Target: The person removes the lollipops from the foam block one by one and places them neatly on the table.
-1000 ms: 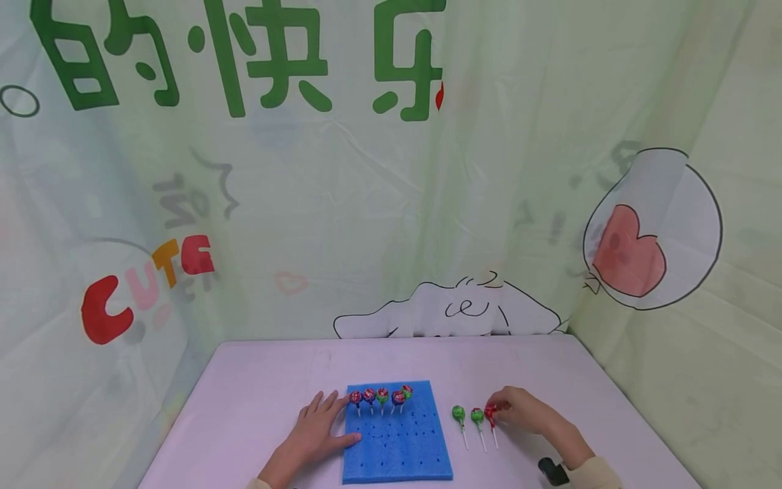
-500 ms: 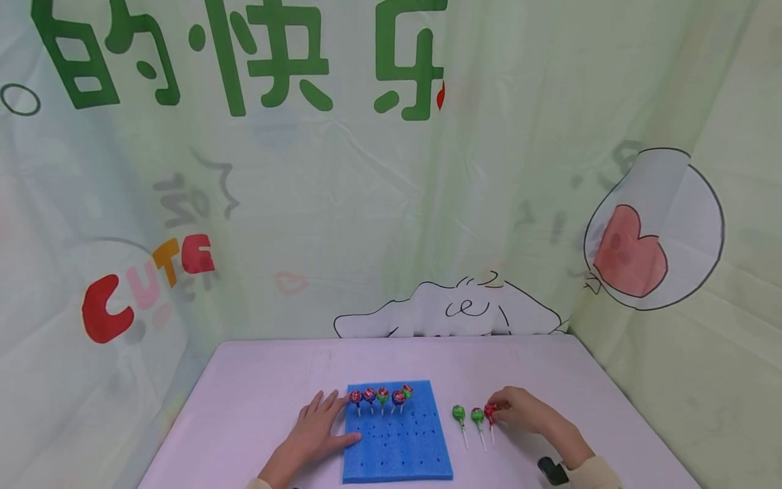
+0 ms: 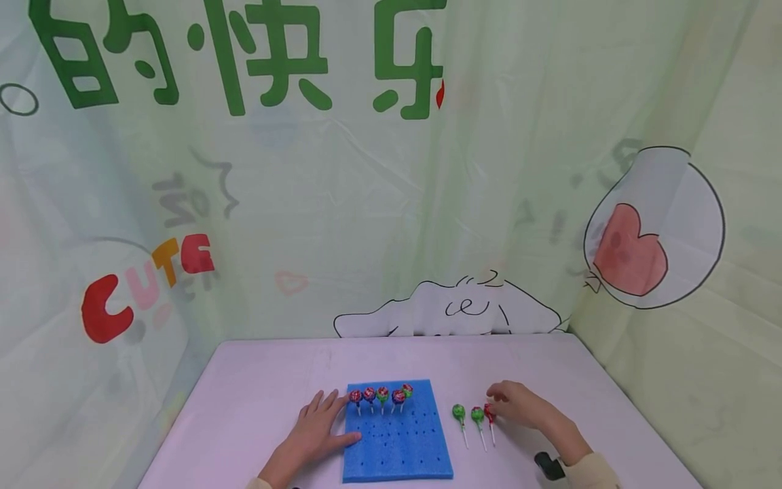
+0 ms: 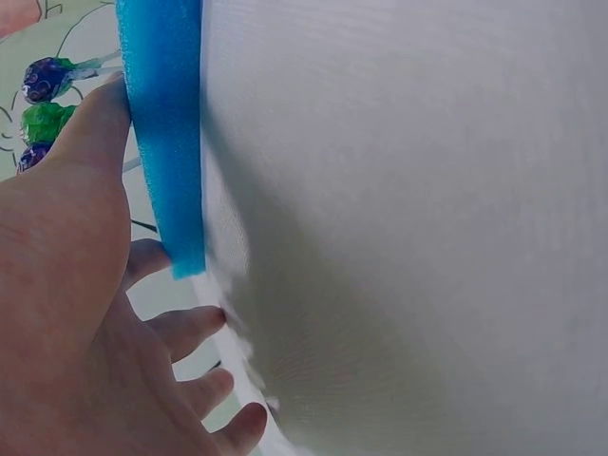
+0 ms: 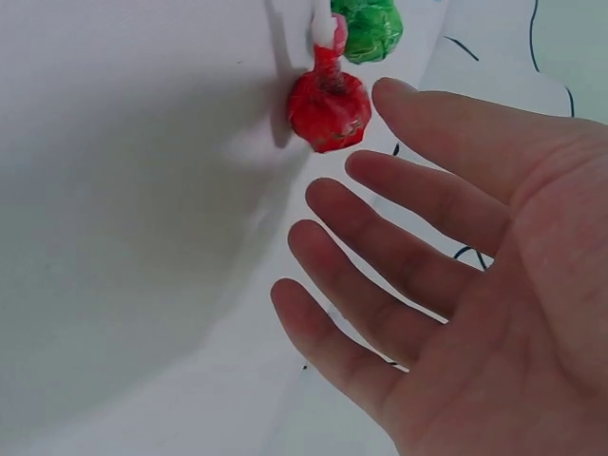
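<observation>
My left hand (image 3: 311,431) rests at the left side of a blue foam board (image 3: 397,451) with rows of small holes. Its thumb lies over the board's edge and its fingers are spread. Several wrapped lollipops (image 3: 382,395) stand by their sticks in the board's back part. To the board's right, a red lollipop (image 5: 328,112) lies on the table beside two green lollipops (image 3: 478,414), sticks toward me. Close by the red candy, my right hand (image 3: 525,407) has its fingers extended and apart; in the right wrist view a small gap shows between them and the candy.
The pale table (image 3: 275,367) carries the board and the loose lollipops. A printed curtain (image 3: 366,204) hangs behind and at both sides. A black band (image 3: 550,466) shows at the right wrist.
My right hand has let go of the red lollipop and lifted slightly away. That lollipop's stick has shifted a little left, closer to the green ones. My left hand stays put.
</observation>
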`<state>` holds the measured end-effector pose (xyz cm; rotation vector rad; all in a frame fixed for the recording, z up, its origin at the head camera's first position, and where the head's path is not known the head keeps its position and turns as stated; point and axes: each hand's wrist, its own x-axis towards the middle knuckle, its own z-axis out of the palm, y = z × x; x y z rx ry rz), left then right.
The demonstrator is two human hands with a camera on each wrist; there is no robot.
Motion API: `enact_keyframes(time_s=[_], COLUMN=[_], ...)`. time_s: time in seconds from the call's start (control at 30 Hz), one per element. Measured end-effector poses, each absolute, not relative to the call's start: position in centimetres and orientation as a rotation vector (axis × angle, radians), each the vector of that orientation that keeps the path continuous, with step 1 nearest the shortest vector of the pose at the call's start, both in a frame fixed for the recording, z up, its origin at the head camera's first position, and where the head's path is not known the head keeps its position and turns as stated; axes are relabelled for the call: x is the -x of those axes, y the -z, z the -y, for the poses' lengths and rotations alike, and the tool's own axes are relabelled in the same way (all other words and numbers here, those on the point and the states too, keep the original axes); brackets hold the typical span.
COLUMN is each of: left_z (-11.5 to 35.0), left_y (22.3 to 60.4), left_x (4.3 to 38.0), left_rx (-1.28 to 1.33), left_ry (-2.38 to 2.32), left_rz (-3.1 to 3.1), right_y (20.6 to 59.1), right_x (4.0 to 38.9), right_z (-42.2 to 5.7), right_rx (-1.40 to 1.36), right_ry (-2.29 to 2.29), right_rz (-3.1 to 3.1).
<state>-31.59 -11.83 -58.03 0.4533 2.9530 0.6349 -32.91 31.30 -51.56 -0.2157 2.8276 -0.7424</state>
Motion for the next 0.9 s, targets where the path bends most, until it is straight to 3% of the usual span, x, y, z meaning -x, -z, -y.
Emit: enact_keyframes(time_s=[0.9], left_z=[11.7], left_y=[58.4], left_x=[31.8], left_rx=[-0.434], left_ry=[-0.611], left_rz=[-2.956], right_y=[51.9], right_x=[33.0], right_z=[-24.3], right_rx=[0.461], right_ry=[0.778], right_rz=[-3.144])
